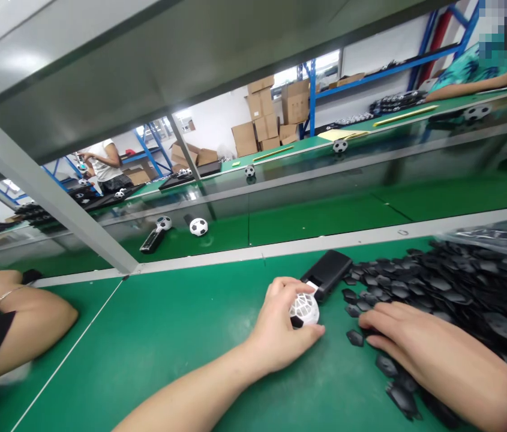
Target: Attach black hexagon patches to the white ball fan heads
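My left hand [282, 327] is closed around a white ball-shaped fan head [305, 309] with a black handle [327, 273] that lies on the green table [167, 336]. My right hand [419, 345] lies palm down at the edge of a big pile of small black hexagon pieces [451, 282]. Its fingertips press on loose pieces near the front of the pile; whether they pinch one I cannot make out.
A co-worker's arm with a bracelet [14, 312] rests at the left. Finished football fans [198, 226] lie on the conveyor belt behind the metal rail [325, 243]. Other people work at far tables, with cardboard boxes [262, 117] behind them.
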`<act>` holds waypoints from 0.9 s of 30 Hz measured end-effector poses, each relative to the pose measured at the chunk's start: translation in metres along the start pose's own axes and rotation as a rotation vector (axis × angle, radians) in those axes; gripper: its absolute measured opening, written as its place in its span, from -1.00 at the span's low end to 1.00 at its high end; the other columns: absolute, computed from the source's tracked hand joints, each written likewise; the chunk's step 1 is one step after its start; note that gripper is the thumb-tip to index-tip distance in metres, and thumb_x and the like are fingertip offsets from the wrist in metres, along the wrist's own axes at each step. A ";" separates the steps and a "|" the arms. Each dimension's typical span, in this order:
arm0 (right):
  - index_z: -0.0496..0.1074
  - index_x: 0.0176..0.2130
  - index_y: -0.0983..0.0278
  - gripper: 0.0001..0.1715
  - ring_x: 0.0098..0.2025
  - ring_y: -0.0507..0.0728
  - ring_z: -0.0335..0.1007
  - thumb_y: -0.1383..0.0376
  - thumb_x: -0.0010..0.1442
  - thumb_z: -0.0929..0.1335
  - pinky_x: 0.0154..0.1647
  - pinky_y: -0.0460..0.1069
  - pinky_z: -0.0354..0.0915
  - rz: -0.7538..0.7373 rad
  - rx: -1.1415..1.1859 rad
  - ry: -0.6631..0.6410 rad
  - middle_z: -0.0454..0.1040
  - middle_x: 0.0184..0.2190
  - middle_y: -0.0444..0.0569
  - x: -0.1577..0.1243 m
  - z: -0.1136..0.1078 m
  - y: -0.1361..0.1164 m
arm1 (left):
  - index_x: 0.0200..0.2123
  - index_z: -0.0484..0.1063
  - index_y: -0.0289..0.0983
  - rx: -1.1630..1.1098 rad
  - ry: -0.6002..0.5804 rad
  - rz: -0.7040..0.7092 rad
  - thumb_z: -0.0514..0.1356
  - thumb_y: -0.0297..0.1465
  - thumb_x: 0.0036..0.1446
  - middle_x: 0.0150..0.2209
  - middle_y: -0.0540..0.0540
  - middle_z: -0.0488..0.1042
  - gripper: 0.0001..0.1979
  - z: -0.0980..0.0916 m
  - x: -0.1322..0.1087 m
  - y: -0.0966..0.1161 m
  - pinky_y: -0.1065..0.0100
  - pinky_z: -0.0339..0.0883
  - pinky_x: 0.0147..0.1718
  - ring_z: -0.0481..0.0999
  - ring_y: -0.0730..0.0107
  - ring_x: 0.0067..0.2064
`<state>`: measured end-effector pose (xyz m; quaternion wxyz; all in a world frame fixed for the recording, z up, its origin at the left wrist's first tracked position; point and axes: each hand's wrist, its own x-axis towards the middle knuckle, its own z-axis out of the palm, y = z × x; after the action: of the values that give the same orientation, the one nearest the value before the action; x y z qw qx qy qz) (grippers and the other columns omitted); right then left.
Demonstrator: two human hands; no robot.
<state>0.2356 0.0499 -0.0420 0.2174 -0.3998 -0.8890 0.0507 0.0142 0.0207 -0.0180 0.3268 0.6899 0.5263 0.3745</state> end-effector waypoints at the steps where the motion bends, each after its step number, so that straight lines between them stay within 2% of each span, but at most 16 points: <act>1: 0.44 -0.36 0.17 -0.82 -0.39 0.22 0.43 0.34 0.10 0.24 -0.44 0.08 0.36 0.001 -0.002 -0.016 0.47 -0.40 -0.03 0.000 0.000 0.000 | -0.12 0.32 -0.15 -0.003 0.006 0.000 0.31 -0.52 -0.16 -0.06 -0.07 0.22 -0.52 0.000 0.000 0.000 0.22 0.15 0.04 0.25 0.25 0.02; 4: 0.43 -0.33 0.20 -0.81 -0.33 0.26 0.42 0.35 0.12 0.23 -0.42 0.10 0.34 0.017 -0.013 -0.091 0.46 -0.35 0.02 -0.001 -0.001 0.000 | -0.12 0.32 -0.17 -0.006 0.013 -0.002 0.31 -0.53 -0.17 -0.06 -0.08 0.22 -0.52 0.000 0.000 0.001 0.22 0.14 0.04 0.25 0.26 0.02; 8: 0.37 -0.33 0.20 -0.84 -0.28 0.21 0.39 0.39 0.12 0.23 -0.37 0.07 0.33 0.058 0.039 -0.165 0.42 -0.31 -0.02 0.002 -0.011 -0.004 | -0.14 0.32 -0.18 0.007 0.013 -0.008 0.29 -0.55 -0.18 -0.08 -0.08 0.23 -0.53 0.000 0.000 0.003 0.20 0.15 0.03 0.27 0.24 0.00; 13: 0.29 -0.43 0.22 -0.84 -0.35 0.15 0.35 0.45 0.12 0.22 -0.40 0.01 0.29 0.114 0.103 -0.255 0.39 -0.43 -0.09 0.010 -0.025 -0.013 | -0.18 0.33 -0.20 -0.015 -0.014 0.020 0.22 -0.63 -0.21 -0.09 -0.08 0.24 -0.55 -0.003 0.000 0.003 0.20 0.18 0.00 0.30 0.25 -0.03; 18: 0.34 -0.12 0.16 -0.74 -0.18 0.13 0.35 0.35 0.24 0.17 -0.22 0.00 0.28 0.076 0.304 -0.157 0.41 -0.19 -0.06 0.013 -0.027 -0.019 | -0.18 0.33 -0.21 -0.050 -0.091 0.103 0.19 -0.64 -0.25 -0.08 -0.09 0.25 -0.53 -0.005 -0.001 -0.001 0.21 0.18 -0.01 0.30 0.25 -0.02; 22: 0.39 -0.17 0.19 -0.78 -0.20 0.08 0.37 0.30 0.24 0.21 -0.20 -0.06 0.28 0.061 0.444 -0.135 0.43 -0.23 -0.08 0.013 -0.026 -0.023 | -0.17 0.33 -0.21 -0.067 -0.115 0.105 0.19 -0.64 -0.24 -0.08 -0.08 0.25 -0.52 -0.006 0.001 -0.003 0.22 0.17 -0.01 0.30 0.26 -0.02; 27: 0.43 -0.18 0.21 -0.77 -0.26 0.08 0.35 0.30 0.25 0.21 -0.26 -0.06 0.28 -0.027 0.423 -0.092 0.39 -0.30 -0.05 0.013 -0.022 -0.025 | -0.17 0.34 -0.21 -0.057 -0.147 0.133 0.18 -0.64 -0.25 -0.07 -0.08 0.24 -0.52 -0.006 0.000 -0.002 0.24 0.17 -0.01 0.30 0.27 -0.02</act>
<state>0.2198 0.0406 -0.0107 0.2563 -0.3304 -0.8729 0.2514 0.0083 0.0215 -0.0169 0.3586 0.7393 0.4429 0.3587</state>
